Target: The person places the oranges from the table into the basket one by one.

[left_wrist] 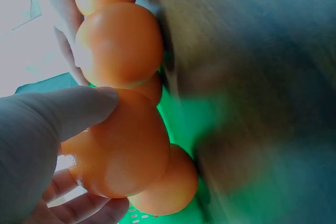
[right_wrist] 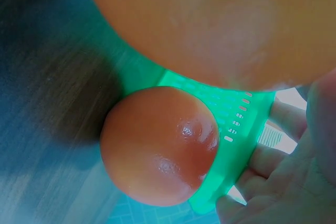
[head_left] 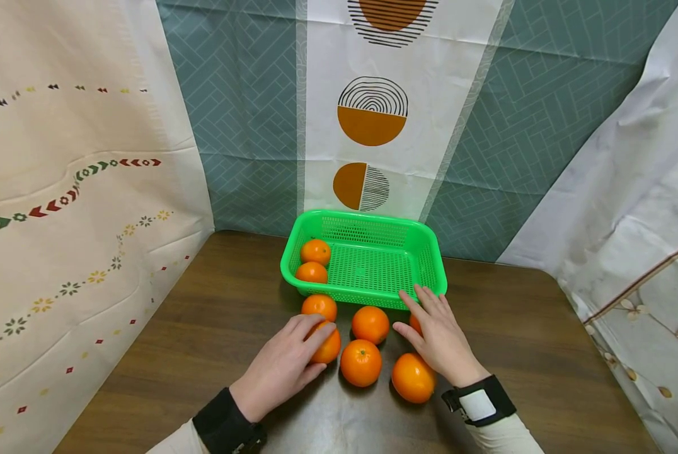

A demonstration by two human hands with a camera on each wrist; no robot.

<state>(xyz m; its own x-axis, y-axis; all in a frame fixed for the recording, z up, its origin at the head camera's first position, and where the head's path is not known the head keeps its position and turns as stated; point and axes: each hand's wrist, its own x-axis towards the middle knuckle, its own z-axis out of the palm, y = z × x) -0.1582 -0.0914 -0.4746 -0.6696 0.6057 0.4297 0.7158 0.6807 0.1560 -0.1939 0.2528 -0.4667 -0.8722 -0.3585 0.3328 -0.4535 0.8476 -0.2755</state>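
Observation:
My left hand (head_left: 285,359) curls round an orange (left_wrist: 123,145), thumb on one side and fingers on the other. Just beyond it, between that hand and the basket, lies another orange (head_left: 319,307). My right hand (head_left: 443,334) is spread with fingers extended, over an orange (head_left: 415,324) it mostly hides in the head view. That orange (right_wrist: 160,145) shows whole in the right wrist view, apart from the fingers. Nearer me, by the right wrist, sits a larger-looking orange (head_left: 414,378). Two oranges, one far (head_left: 370,325) and one near (head_left: 361,363), lie between the hands.
A green plastic basket (head_left: 367,296) stands at the back of the brown wooden table (head_left: 220,315). Two oranges, one behind (head_left: 316,251) and one in front (head_left: 311,273), lie at its left end. A patterned curtain (head_left: 248,126) hangs right behind it.

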